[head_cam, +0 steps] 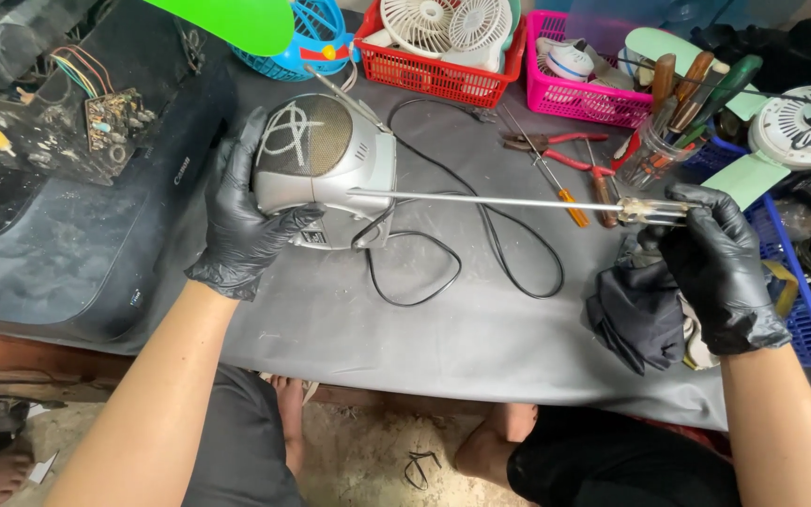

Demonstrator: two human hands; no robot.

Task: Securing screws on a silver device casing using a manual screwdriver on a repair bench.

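The person's left hand (241, 225), in a black glove, wraps around the rounded end of a small silver radio (326, 164) lying on the grey table cover (405, 329); the fingers curl over its dark mesh speaker grille, which carries white scrawled marks, and the thumb presses along the lower edge. The right hand (720, 263), also gloved in black, closes its fingers around the clear handle of a long screwdriver (518, 201), thumb and forefinger pinching the handle near the shaft. The thin steel shaft runs level from those fingers across to the radio, its tip touching the casing just beside the left thumb. A black power cord (481, 244) loops on the cover below the shaft, between the two hands. Under the right palm lies a crumpled dark cloth (635, 314). Beyond the right fingers sit red-handled pliers (556, 148), and further off a red basket (434, 75) holding white fans
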